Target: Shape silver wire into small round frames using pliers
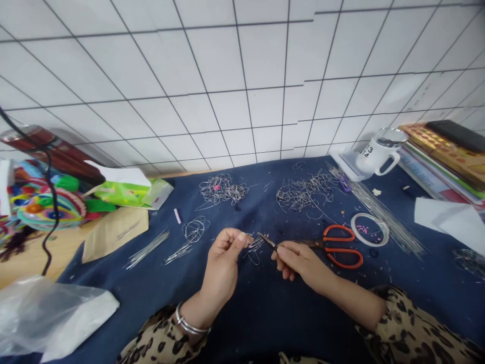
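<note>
My left hand (225, 263) is closed, with thumb and forefinger pinching a thin wire piece (255, 245) whose loops hang over the blue cloth. Its exact shape is too small to make out. My right hand (299, 263) is wrapped round dark, pointed needle-nose pliers (268, 241); their tips reach the wire beside my left fingertips. Whether the jaws grip it, I cannot tell. Just behind my right hand lie scissors (343, 247) with orange handles, their blades partly covered. A looped wire shape (195, 229) and a bundle of straight wires (147, 249) rest to the left.
Tangled wire heaps (305, 192) lie further back, near a long wire bundle (386, 217) and a round dish (369, 230) with pink beads. A white mug (382, 151) and stacked books (439, 172) stand right. Left are a plastic bag (49, 313) and a green packet (125, 192).
</note>
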{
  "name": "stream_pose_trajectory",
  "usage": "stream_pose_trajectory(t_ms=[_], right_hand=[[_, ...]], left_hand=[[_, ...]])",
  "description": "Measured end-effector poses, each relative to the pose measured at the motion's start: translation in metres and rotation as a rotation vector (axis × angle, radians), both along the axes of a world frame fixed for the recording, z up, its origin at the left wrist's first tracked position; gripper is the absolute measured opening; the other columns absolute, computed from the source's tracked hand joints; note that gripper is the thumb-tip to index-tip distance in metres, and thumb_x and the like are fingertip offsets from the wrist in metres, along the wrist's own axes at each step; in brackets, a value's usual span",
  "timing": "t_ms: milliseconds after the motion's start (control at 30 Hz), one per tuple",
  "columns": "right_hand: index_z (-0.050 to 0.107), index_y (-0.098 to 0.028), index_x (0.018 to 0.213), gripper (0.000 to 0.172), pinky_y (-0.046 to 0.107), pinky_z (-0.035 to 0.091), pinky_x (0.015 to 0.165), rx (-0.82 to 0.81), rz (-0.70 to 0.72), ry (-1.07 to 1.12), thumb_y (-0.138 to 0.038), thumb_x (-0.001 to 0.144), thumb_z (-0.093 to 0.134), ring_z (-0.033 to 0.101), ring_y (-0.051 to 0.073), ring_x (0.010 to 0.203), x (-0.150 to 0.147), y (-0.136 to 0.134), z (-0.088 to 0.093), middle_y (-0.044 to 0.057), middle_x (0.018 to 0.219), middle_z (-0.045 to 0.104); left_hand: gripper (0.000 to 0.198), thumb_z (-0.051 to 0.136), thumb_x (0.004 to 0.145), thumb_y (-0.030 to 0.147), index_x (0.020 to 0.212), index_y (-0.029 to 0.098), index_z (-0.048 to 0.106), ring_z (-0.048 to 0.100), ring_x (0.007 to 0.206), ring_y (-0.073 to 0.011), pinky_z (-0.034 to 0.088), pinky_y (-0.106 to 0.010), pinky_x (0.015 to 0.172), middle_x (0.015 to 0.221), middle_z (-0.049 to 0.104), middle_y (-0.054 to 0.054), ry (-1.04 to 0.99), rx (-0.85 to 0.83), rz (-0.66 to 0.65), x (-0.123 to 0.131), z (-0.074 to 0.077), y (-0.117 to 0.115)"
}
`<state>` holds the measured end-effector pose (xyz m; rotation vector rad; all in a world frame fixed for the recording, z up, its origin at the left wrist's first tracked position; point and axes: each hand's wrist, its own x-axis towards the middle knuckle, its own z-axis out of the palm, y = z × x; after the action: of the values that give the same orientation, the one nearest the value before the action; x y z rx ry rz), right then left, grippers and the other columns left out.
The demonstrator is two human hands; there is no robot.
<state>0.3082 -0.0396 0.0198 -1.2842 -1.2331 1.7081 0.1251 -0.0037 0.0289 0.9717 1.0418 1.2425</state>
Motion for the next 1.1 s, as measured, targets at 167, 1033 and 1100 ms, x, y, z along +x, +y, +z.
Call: stream_pose_trajectory(t_ms=[167,1033,1100], right_hand=[[0.056,-0.015,0.089,0.034,0.019,0.040,0.045,-0.003,0.026,0.021,-0.045,0.087,0.039,0.053,0.008,0.052,0.000,0.003,-0.006,0.000,0.068,0.055],[0.052,-0.015,0.089,0.041,0.019,0.040,0.038,-0.175,-0.005,0.249,-0.054,0.085,0.039,0.056,0.011,0.047,-0.023,0.000,0.002,0.000,0.063,0.056],[0.052,-0.015,0.089,0.041,0.019,0.041,0.039,-0.162,-0.016,0.257,-0.054,0.085,0.039,0.057,0.011,0.048,-0.026,-0.002,0.004,0.000,0.064,0.056]], left_hand=[[0.011,0.057,0.082,0.025,0.077,0.015,0.055,0.054,0.072,-0.0122,0.042,-0.026,0.074,0.073,0.058,-0.001,0.024,-0.001,-0.018,-0.002,-0.005,-0.003],[0.009,0.054,0.084,0.026,0.085,0.017,0.052,0.054,0.075,-0.0140,0.042,-0.026,0.072,0.079,0.058,-0.001,0.492,0.228,-0.166,-0.015,-0.012,-0.004],[0.008,0.056,0.083,0.025,0.085,0.017,0.052,0.054,0.074,-0.0135,0.042,-0.025,0.071,0.078,0.058,-0.001,0.514,0.246,-0.164,-0.014,-0.011,-0.006]])
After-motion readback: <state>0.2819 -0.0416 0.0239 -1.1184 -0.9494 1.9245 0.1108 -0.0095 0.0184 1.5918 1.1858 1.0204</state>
